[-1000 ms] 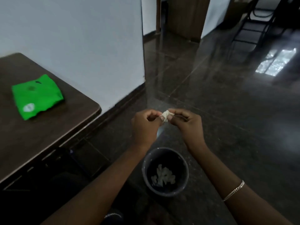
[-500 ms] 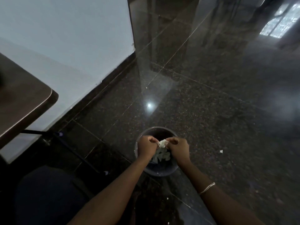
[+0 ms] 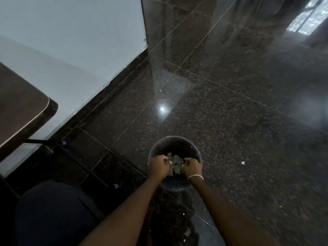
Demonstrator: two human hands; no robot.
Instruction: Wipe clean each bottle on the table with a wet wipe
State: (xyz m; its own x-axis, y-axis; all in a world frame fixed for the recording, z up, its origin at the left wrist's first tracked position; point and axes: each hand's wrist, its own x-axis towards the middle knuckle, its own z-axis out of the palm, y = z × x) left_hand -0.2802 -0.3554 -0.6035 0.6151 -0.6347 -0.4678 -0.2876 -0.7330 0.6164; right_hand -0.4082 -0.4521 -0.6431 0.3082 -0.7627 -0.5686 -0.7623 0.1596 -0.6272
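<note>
Left hand (image 3: pixel 158 166) and right hand (image 3: pixel 193 168) sit side by side over the mouth of the small dark bin (image 3: pixel 174 137) on the floor, fingers curled inward with a narrow gap between them. White shows in the gap, but I can't tell whether either hand pinches a wipe or it's just the crumpled used wipes (image 3: pixel 176 159) lying in the bin directly below. No bottle in view; the table (image 3: pixel 21 110) corner lies far left, well apart, left hand nearer, so I'd judge the next reach goes that way.
</note>
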